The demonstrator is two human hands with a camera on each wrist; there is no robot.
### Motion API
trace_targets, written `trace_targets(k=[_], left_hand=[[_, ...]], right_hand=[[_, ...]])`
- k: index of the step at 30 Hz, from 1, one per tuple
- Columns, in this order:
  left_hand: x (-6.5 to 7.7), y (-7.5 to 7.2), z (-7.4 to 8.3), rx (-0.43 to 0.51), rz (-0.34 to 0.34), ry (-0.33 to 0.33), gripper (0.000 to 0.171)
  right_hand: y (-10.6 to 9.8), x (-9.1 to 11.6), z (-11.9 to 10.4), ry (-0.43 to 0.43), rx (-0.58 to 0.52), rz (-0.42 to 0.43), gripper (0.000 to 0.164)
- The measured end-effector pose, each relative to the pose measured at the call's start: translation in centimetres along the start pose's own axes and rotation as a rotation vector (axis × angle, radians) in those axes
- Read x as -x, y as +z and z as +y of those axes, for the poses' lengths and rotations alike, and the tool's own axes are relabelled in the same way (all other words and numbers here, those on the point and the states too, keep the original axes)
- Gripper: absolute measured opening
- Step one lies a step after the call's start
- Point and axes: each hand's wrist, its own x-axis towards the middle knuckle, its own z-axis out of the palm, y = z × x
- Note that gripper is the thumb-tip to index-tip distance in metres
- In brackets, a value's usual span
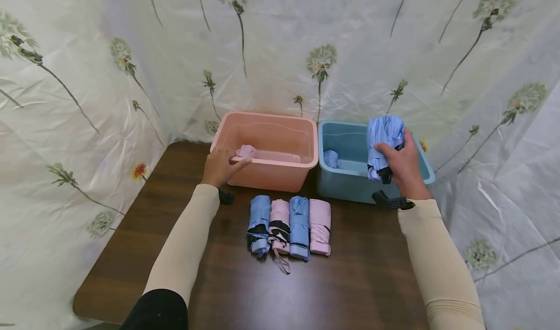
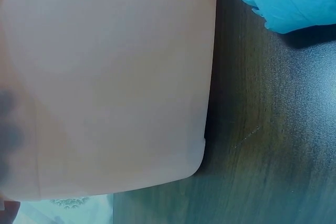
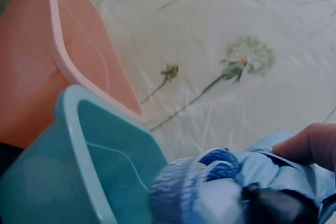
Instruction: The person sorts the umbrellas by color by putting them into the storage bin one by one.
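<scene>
At right of centre, the right hand (image 1: 404, 167) grasps a folded blue umbrella (image 1: 382, 140) above the blue bin (image 1: 350, 186). Stowing seems underway, calling for lowering, then release. The left hand (image 1: 220, 168) touches the pink bin (image 1: 273, 176); whether it grips, I cannot tell.

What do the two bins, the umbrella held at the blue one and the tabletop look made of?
Pink bin: probably moulded plastic, satin finish; smooth walls, rounded rim.
Blue bin: likely the same; matching smooth walls and rim.
Held umbrella: thin, satiny fabric, perhaps synthetic, judging by its fine creases.
Tabletop: brown wood grain, soft sheen; laminate or solid wood, I can't tell.
</scene>
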Motion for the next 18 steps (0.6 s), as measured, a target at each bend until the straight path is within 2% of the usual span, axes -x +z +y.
trace_targets(k=[5,10,18], left_hand=[[-0.1,0.2,-0.4,-0.007,-0.002,-0.003,0.052],[-0.1,0.1,-0.5,-0.013,-0.003,0.001,0.05],[0.0,0.0,-0.4,-0.016,0.004,0.001,0.048]], right_hand=[[0.0,-1.8,-0.2,0.016,-0.045,-0.014,0.078],[0.4,-3.2,0.0,0.05,-0.076,0.015,0.08],[1.3,-5.2,2.3,0.059,-0.185,0.046,0.078]])
